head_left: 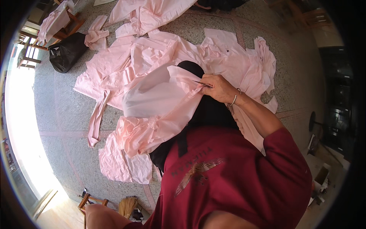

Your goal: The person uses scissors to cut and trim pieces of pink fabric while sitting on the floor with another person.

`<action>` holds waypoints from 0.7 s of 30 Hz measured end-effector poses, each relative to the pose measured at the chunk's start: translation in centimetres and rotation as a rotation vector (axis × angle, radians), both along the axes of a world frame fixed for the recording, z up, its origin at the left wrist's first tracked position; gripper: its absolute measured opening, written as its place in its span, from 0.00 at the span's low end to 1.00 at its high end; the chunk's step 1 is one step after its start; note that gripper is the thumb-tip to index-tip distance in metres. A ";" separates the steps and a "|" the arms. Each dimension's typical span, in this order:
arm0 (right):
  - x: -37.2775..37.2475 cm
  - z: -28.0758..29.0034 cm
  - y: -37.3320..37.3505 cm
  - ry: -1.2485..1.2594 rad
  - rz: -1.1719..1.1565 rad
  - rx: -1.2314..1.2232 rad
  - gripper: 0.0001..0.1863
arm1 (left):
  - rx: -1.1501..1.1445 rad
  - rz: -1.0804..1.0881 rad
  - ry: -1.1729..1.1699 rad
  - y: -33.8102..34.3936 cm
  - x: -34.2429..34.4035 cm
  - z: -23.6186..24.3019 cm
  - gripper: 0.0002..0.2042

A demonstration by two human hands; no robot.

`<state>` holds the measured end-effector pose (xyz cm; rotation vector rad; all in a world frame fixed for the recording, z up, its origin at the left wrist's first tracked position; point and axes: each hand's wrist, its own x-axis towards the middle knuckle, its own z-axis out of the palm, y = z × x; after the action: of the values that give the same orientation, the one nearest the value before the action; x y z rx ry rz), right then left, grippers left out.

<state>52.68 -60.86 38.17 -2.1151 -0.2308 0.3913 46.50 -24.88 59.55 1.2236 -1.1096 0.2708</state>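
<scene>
My right hand (218, 88), with a bracelet at its wrist, is closed around small dark scissors (202, 83). Their pointed blades stick out to the left, against the pink cloth (160, 97). That cloth lies spread over my lap, its upper corner bunched beside the scissors and its lower left part crumpled into folds. Whether my right fingers also pinch the cloth, I cannot tell. My left hand does not show. Black fabric (213, 112) covers my lap under the pink cloth.
More pink cloth (236, 57) lies heaped on the speckled floor (63, 103) ahead, with a loose strip (100, 116) at left. A black bag (68, 52) sits by wooden furniture at far left. A broom head (129, 206) and a wooden stool (87, 202) are at lower left.
</scene>
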 end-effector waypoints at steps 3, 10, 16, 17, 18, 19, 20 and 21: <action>-0.6 -0.1 0.7 0.032 -0.058 0.054 0.07 | -0.107 -0.127 -0.003 -0.9 -0.1 2.2 0.05; -0.7 -0.2 0.5 0.031 -0.017 0.003 0.09 | -0.167 -0.171 0.009 -1.5 -0.9 3.4 0.05; -0.8 -0.3 0.9 0.044 -0.033 0.006 0.09 | -0.188 -0.174 0.003 -1.4 -1.6 4.1 0.05; -0.8 -0.4 0.7 0.052 -0.037 0.006 0.09 | -0.196 -0.171 0.000 -1.4 -1.7 4.1 0.05; -0.8 -0.4 0.6 0.041 -0.029 0.004 0.10 | -0.202 -0.167 0.001 -1.3 -2.0 4.2 0.06; -0.7 -0.5 0.4 0.031 -0.021 0.002 0.10 | -0.210 -0.173 0.001 -1.1 -1.9 4.2 0.06; -0.8 -0.6 0.5 0.022 -0.013 0.009 0.10 | -0.209 -0.178 -0.006 -1.3 -1.9 4.3 0.06; -0.8 -0.6 0.6 0.038 -0.014 0.000 0.10 | -0.205 -0.180 -0.007 -1.3 -2.0 4.4 0.06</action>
<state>51.92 -60.28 37.60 -2.1058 -0.1939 0.4231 44.54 -26.18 63.92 0.9359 -1.1604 0.2454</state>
